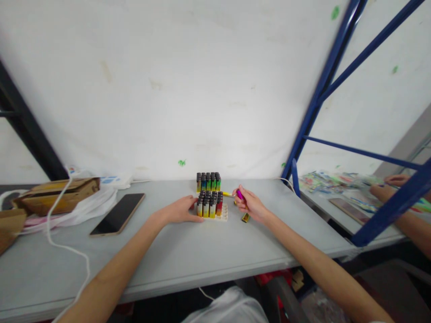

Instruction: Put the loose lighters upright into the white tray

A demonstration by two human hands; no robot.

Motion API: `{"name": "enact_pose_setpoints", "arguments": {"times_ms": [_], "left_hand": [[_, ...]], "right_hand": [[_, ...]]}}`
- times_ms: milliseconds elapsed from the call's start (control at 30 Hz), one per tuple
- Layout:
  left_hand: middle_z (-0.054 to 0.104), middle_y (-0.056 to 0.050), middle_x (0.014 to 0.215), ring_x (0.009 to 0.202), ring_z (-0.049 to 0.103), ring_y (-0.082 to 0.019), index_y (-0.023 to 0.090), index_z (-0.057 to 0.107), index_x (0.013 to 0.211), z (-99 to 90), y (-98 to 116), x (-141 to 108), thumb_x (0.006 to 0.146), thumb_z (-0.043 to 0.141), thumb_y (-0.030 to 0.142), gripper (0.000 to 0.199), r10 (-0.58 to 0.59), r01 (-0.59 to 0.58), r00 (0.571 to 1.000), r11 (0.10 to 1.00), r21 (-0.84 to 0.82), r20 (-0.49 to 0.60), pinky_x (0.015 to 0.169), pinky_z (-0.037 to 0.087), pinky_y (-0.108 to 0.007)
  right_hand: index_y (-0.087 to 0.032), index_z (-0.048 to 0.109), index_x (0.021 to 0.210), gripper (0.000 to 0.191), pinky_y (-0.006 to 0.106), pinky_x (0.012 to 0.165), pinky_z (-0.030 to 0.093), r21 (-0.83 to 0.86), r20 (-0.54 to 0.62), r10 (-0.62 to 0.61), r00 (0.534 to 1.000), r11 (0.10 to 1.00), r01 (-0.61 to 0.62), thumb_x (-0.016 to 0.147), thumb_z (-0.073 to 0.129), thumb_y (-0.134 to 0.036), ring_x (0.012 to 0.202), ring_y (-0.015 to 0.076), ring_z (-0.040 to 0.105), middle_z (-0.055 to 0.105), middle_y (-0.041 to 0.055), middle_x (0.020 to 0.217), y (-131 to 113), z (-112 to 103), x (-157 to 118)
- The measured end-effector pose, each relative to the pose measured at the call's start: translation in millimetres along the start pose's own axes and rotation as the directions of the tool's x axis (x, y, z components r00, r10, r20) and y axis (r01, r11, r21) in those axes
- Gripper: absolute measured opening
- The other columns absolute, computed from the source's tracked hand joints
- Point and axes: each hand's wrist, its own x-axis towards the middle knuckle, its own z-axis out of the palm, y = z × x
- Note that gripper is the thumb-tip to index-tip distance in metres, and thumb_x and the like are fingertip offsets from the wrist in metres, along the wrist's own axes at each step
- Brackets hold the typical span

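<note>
My left hand (182,210) is curved round the left end of a white tray (221,218), thumb at its front corner and fingers behind. Upright lighters (210,206) with black tops fill rows of this tray, while holes along its right side stand bare. In my right hand (251,204), just right of the tray, a shiny purple lighter (239,194) is pinched. Below that hand a gold-coloured lighter (245,217) lies on the table. Something yellow and slim (227,194) lies between the tray and my right fingers, partly hidden.
Behind the tray stands another block of upright lighters (208,181). A phone (117,214), a cardboard box (57,195) and a white cable (50,220) are on the left. A blue metal frame (311,112) rises at right; beyond it show another person's hands (384,193).
</note>
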Motion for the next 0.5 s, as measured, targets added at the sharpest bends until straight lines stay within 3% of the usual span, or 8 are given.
{"name": "enact_pose_setpoints", "arguments": {"times_ms": [300, 400, 500], "left_hand": [[0.066, -0.008, 0.097, 0.088, 0.064, -0.028, 0.017, 0.068, 0.106, 0.5, -1, 0, 0.071, 0.069, 0.071, 0.064, 0.019, -0.019, 1.000, 1.000, -0.006, -0.022, 0.081, 0.051, -0.036], [0.067, -0.008, 0.096, 0.088, 0.064, -0.028, 0.017, 0.068, 0.105, 0.5, 0, 1, 0.070, 0.070, 0.072, 0.065, 0.010, -0.011, 1.000, 1.000, -0.008, -0.027, 0.081, 0.051, -0.036], [0.067, -0.009, 0.098, 0.089, 0.064, -0.029, 0.016, 0.068, 0.106, -0.4, 1, 1, 0.070, 0.069, 0.073, 0.067, -0.005, 0.005, 1.000, 1.000, -0.009, -0.011, 0.081, 0.052, -0.036]], "right_hand": [[-0.020, 0.050, 0.062, 0.065, 0.020, 0.038, 0.005, -0.161, -0.151, 0.110, 0.982, 0.978, -0.134, 0.088, 0.045, -0.079, 0.040, 0.0049, 0.007, 0.018, -0.0117, 0.046, 12, 3, 3], [-0.021, 0.046, 0.059, 0.058, 0.020, 0.037, 0.005, -0.158, -0.190, 0.134, 0.972, 0.974, -0.165, 0.090, 0.042, -0.071, 0.038, 0.0049, 0.007, 0.019, -0.0110, 0.044, 16, 4, 4], [-0.022, 0.048, 0.062, 0.042, 0.021, 0.035, 0.009, -0.207, -0.218, 0.033, 0.975, 0.975, -0.079, 0.087, 0.045, -0.055, 0.036, 0.0059, 0.012, 0.024, -0.0101, 0.041, 18, 3, 4]]}}
